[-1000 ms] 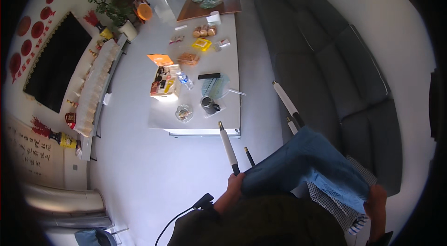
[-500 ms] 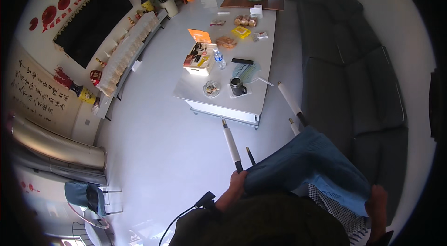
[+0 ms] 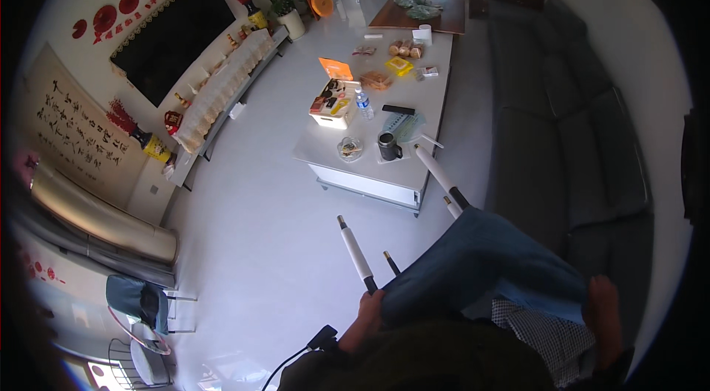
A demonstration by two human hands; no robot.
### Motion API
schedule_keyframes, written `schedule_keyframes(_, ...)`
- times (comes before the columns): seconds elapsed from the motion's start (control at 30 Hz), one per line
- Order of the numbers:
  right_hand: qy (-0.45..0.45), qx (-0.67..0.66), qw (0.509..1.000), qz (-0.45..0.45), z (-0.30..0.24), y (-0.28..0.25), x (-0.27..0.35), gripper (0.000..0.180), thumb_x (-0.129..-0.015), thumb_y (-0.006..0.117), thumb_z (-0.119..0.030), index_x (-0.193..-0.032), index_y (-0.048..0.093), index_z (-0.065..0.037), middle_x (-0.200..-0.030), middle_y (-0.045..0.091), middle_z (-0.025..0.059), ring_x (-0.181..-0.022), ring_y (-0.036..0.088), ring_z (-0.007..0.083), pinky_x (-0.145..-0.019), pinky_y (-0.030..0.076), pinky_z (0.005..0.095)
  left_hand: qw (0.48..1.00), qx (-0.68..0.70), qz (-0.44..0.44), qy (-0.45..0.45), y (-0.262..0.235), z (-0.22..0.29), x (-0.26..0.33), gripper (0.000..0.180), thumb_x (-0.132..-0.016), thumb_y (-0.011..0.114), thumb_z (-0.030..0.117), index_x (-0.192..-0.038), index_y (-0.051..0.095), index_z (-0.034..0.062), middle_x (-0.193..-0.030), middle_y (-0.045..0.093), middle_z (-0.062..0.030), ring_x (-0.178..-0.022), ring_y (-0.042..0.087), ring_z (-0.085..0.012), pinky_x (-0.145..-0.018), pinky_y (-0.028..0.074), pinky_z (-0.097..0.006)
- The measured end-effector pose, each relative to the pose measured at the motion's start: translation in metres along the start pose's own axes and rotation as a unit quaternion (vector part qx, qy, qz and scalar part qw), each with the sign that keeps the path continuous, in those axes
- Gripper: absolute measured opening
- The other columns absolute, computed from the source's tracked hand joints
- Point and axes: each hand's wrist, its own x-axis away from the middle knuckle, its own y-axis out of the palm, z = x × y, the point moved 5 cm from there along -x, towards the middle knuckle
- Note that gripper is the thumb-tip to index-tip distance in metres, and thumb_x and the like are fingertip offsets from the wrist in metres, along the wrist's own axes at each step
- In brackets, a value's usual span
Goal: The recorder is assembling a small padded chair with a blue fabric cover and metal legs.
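Observation:
A blue cloth (image 3: pixel 488 272) is draped over a frame that I hold in front of my chest. Several white poles with black ends stick out from under it, one at the left (image 3: pixel 355 252) and one toward the table (image 3: pixel 438 173). My left hand (image 3: pixel 367 312) grips the cloth's left edge at the base of the left pole. My right hand (image 3: pixel 605 313) lies against the cloth's right edge, with its fingers hidden. A checked fabric (image 3: pixel 543 335) shows below the blue cloth.
A white coffee table (image 3: pixel 384 173) stands ahead with a dark mug (image 3: pixel 387 145), a glass ashtray (image 3: pixel 350 148), a water bottle (image 3: pixel 362 102), an open box and snacks. A grey sofa (image 3: pixel 584 139) runs along the right; a television (image 3: pixel 174 36) hangs left. A folding chair (image 3: pixel 140 302) stands lower left.
The view has swung, so the table and sofa now sit lower and further right in the picture. Both hands keep the same places on the blue cloth and poles.

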Motion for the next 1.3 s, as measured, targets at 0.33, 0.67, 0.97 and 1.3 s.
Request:
schedule_keyframes(0.33,-0.039,-0.024,0.999,0.006,0.007,-0.004,-0.005,0.020,-0.047,0.049,0.001,-0.064,0.040,-0.004,-0.064,0.041,0.0141,-0.064,0.045,0.0318,-0.056,0.036,0.0401,0.999,-0.004,0.026,0.021,-0.012,0.002,0.033,0.031,-0.071,0.051,0.016,-0.090,0.044,-0.0076,-0.072,0.050,-0.0127,-0.057,0.051,-0.0202,-0.051,0.045,-0.031)
schedule_keyframes(0.67,-0.049,-0.016,0.991,-0.122,-0.016,0.050,0.001,0.015,-0.050,0.054,-0.005,-0.064,0.048,-0.005,-0.067,0.050,0.0144,-0.065,0.051,0.0308,-0.058,0.042,0.0388,0.999,0.004,0.053,0.012,-0.069,-0.006,0.025,0.029,-0.070,0.051,0.009,-0.090,0.042,-0.0095,-0.074,0.051,-0.0144,-0.061,0.054,-0.0224,-0.053,0.048,-0.033)
schedule_keyframes(0.97,-0.095,-0.005,0.989,-0.118,-0.090,0.066,-0.044,0.012,-0.054,0.052,0.001,-0.064,0.048,-0.003,-0.068,0.049,0.0152,-0.069,0.050,0.0301,-0.062,0.041,0.0381,0.996,0.037,0.085,0.014,-0.127,-0.002,0.012,0.034,-0.069,0.055,0.017,-0.089,0.044,-0.0085,-0.072,0.050,-0.0124,-0.061,0.053,-0.0207,-0.053,0.045,-0.032)
schedule_keyframes(1.3,-0.258,0.068,0.964,0.016,-0.216,0.048,-0.151,0.019,-0.051,0.054,0.000,-0.068,0.046,-0.004,-0.069,0.048,0.0142,-0.069,0.049,0.0294,-0.061,0.039,0.0386,0.966,0.201,0.162,-0.005,-0.209,-0.024,-0.018,0.031,-0.071,0.053,0.016,-0.091,0.044,-0.0075,-0.073,0.050,-0.0125,-0.060,0.052,-0.0217,-0.052,0.046,-0.033)
